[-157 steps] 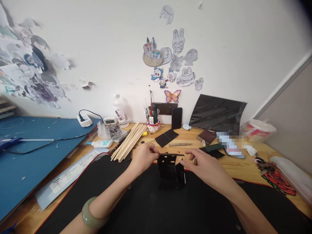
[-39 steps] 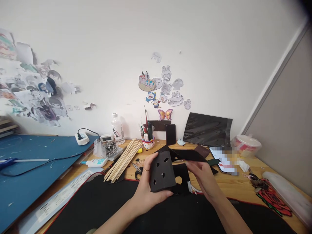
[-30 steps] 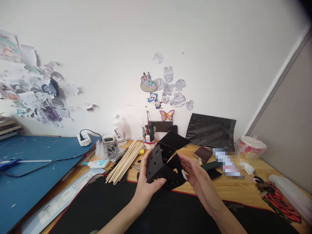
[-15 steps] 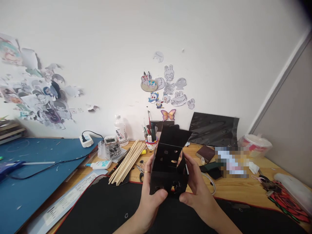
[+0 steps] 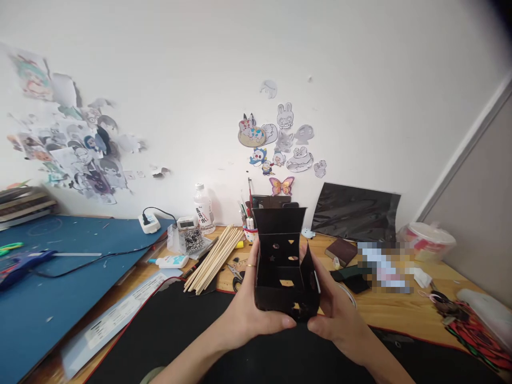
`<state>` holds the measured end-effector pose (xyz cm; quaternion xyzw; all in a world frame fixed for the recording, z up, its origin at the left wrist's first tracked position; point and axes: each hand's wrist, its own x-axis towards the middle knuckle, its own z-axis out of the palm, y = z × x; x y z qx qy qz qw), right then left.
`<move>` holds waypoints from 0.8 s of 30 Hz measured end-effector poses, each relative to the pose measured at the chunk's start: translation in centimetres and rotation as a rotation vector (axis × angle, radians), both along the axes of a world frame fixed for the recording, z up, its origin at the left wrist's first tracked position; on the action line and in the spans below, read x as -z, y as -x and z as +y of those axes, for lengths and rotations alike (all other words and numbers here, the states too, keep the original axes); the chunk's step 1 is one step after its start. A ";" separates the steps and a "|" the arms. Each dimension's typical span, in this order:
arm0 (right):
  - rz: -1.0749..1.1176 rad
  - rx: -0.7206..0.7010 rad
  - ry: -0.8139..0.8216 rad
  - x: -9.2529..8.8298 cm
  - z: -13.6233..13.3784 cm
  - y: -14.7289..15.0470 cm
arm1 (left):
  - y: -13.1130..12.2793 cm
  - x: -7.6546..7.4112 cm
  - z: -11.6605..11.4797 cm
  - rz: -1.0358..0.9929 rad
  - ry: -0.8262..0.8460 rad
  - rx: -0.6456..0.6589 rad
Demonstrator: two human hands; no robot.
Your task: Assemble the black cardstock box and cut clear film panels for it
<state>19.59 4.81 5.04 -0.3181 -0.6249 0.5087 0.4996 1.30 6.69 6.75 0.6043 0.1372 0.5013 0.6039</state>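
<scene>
The black cardboard box with small cut-out holes (image 5: 285,266) has just been tipped so that its open side faces the camera; half a second ago it stood more upright, showing mostly its front wall. Now the inner floor and back wall show, light coming through the cut-outs, and the lid flap stands up at the back. The walls look squared up, so the piece reads as a formed box rather than a loose folded sheet.

The left hand (image 5: 248,314) is closed on the box's left wall, thumb laid across the lower front edge. The right hand (image 5: 340,314) cups the right wall and lower corner. The box hangs between them, clear of the black desk mat (image 5: 180,341) on the wooden tabletop (image 5: 400,314).

About five seconds back the piece stood on that mat, with both hands only fingering its top edge; a second ago it was lifted and turned on its side. The bundle of thin wooden sticks (image 5: 214,256) lies to the left as before.
</scene>
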 end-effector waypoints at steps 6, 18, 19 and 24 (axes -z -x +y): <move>-0.045 0.058 -0.025 -0.9 -1.1 0.5 | -0.3 0.3 -1.5 0.041 0.046 0.049; -0.108 0.202 0.015 -0.9 -1.4 1.9 | -0.5 1.1 -0.8 0.110 0.036 -0.032; -0.112 0.204 0.016 -0.7 -1.3 1.9 | -0.6 1.3 -0.7 0.117 0.038 -0.039; -0.245 0.282 0.010 1.3 -0.1 0.9 | -1.5 2.7 0.6 0.083 0.037 -0.006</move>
